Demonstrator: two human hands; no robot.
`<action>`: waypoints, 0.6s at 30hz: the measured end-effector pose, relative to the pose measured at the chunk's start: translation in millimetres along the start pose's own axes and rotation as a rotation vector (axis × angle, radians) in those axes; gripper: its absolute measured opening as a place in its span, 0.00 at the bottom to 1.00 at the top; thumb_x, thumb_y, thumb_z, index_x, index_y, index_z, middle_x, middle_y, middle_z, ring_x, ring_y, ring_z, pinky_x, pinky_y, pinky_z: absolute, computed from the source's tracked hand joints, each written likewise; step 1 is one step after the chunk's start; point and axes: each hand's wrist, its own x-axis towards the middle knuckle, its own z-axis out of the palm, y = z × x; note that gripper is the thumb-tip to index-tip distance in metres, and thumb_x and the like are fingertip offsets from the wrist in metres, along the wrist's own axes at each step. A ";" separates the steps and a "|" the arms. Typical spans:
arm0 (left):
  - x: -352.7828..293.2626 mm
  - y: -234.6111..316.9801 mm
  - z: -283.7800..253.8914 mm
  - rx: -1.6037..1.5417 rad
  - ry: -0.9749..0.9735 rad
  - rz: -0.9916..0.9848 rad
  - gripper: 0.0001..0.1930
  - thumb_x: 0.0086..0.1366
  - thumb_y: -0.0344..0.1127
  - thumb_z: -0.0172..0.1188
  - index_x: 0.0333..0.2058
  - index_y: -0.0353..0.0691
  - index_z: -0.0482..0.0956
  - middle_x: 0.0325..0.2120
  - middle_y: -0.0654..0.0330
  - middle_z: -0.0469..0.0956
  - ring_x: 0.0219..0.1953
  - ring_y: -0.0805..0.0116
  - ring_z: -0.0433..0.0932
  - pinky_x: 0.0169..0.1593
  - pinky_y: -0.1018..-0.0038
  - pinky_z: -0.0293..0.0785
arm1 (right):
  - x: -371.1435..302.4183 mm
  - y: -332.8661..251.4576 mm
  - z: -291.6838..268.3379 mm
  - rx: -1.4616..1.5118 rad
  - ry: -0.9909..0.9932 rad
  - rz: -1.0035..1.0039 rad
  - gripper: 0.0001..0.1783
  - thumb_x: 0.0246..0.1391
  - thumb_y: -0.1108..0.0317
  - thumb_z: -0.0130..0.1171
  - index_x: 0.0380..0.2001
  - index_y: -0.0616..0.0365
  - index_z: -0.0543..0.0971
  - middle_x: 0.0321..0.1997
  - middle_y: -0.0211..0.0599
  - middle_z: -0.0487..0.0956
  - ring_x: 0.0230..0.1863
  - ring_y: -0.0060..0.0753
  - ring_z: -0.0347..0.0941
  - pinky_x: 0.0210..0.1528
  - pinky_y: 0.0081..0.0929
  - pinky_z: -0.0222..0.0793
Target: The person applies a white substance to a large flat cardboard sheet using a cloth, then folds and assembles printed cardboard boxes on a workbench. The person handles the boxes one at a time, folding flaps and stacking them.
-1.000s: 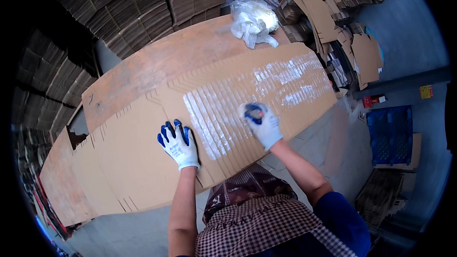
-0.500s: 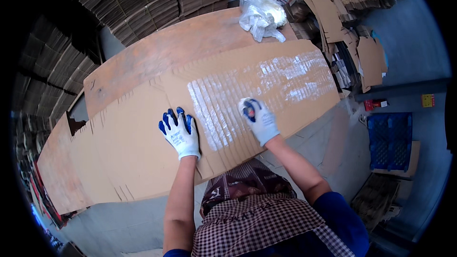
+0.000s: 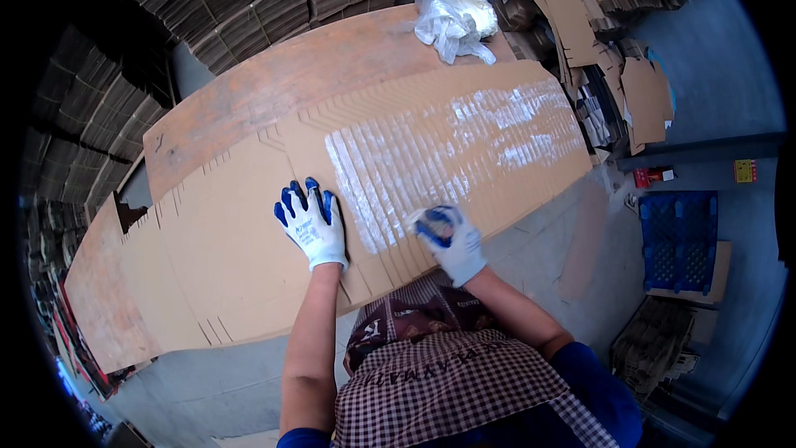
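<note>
Slotted brown cardboard sheets (image 3: 224, 245) lie fanned out across a wooden board, their edges overlapping in rows. Shiny whitish streaks (image 3: 365, 187) cover the ridged edges in the middle, and more gloss shows toward the far right. My left hand (image 3: 311, 224), in a white glove with blue fingers, rests flat on the cardboard just left of the streaks, fingers spread. My right hand (image 3: 452, 241), gloved the same way, is curled near the front edge of the ridged part. A small pale thing shows at its fingertips, too blurred to name.
A crumpled clear plastic bag (image 3: 454, 21) sits at the far edge of the wooden board (image 3: 274, 70). Beyond it rise tall bundled cardboard stacks (image 3: 240, 8). Loose cardboard pieces (image 3: 647, 99) lean at the right, and a blue plastic pallet (image 3: 678, 241) stands near the wall.
My right hand has slid toward me over the ridged cardboard, close to its front edge. My left hand stays flat in nearly the same place.
</note>
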 end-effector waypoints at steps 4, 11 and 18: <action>-0.3 1.6 0.3 0.008 0.004 0.003 0.22 0.68 0.43 0.57 0.59 0.43 0.77 0.62 0.44 0.70 0.66 0.47 0.64 0.72 0.49 0.48 | -3.2 3.6 6.8 -0.102 -0.076 0.000 0.24 0.50 0.61 0.72 0.49 0.53 0.77 0.43 0.40 0.80 0.40 0.49 0.81 0.42 0.40 0.78; -2.6 0.9 1.8 0.005 0.005 0.007 0.22 0.68 0.44 0.58 0.58 0.43 0.77 0.62 0.44 0.70 0.66 0.47 0.64 0.72 0.49 0.49 | -8.0 -13.5 17.5 0.032 -0.133 -0.018 0.25 0.50 0.60 0.71 0.50 0.54 0.76 0.50 0.44 0.77 0.47 0.52 0.79 0.47 0.41 0.77; -3.3 -2.8 0.4 0.007 0.004 -0.003 0.23 0.68 0.45 0.57 0.59 0.44 0.76 0.62 0.45 0.69 0.66 0.47 0.64 0.72 0.50 0.48 | 14.2 -9.8 10.3 0.037 -0.005 0.059 0.25 0.51 0.61 0.71 0.50 0.55 0.76 0.53 0.44 0.77 0.48 0.52 0.78 0.48 0.41 0.76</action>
